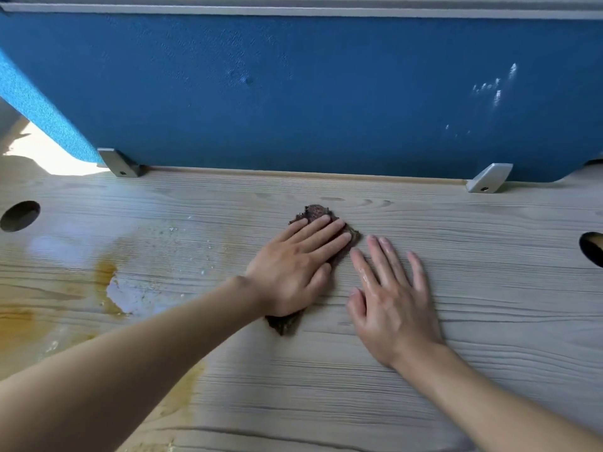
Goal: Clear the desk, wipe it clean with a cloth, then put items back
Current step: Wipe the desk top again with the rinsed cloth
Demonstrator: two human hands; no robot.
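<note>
The left grip (295,267), fingers straight and together, presses flat on the crumpled dark brown cloth (316,212) beneath it. Just beside it, the right grip (393,301) lies palm-down, fingers spread, grasping nothing, on the pale wood-grain desk (505,305).

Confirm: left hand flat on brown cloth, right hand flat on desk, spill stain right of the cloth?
No. Head view shows the spill stain left of the cloth, not right. Correct otherwise: left hand flat on cloth, right hand flat on desk.
</note>
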